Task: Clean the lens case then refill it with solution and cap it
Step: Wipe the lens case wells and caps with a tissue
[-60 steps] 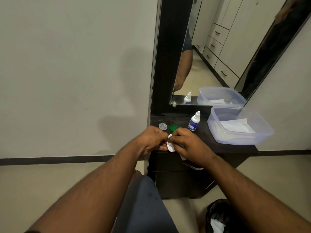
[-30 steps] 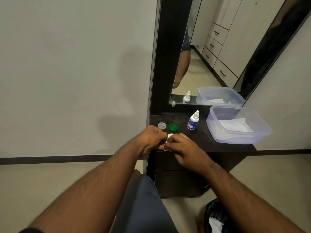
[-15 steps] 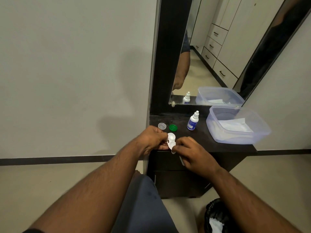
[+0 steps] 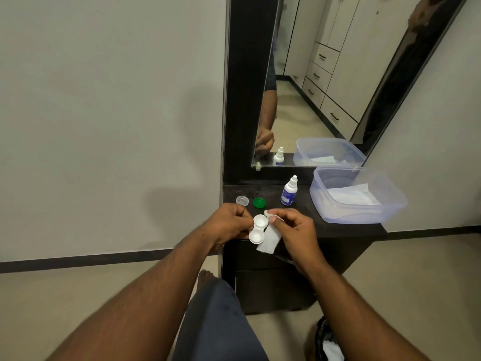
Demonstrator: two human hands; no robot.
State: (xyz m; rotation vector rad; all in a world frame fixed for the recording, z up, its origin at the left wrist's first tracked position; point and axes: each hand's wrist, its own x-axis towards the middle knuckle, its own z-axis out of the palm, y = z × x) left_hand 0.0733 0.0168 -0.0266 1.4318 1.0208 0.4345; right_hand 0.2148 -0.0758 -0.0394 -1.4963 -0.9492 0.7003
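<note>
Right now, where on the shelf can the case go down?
Bare patch between bottle and tub, running to the front edge. The left corner is crowded: clear cap, green cap, both hands with case and tissue.

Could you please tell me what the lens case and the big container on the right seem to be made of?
Lens case: apparently opaque white moulded plastic with a smooth, faintly glossy look in its two round wells. Container: translucent, bluish-tinted plastic by the look of it, since the white paper inside shows through its walls.
</note>
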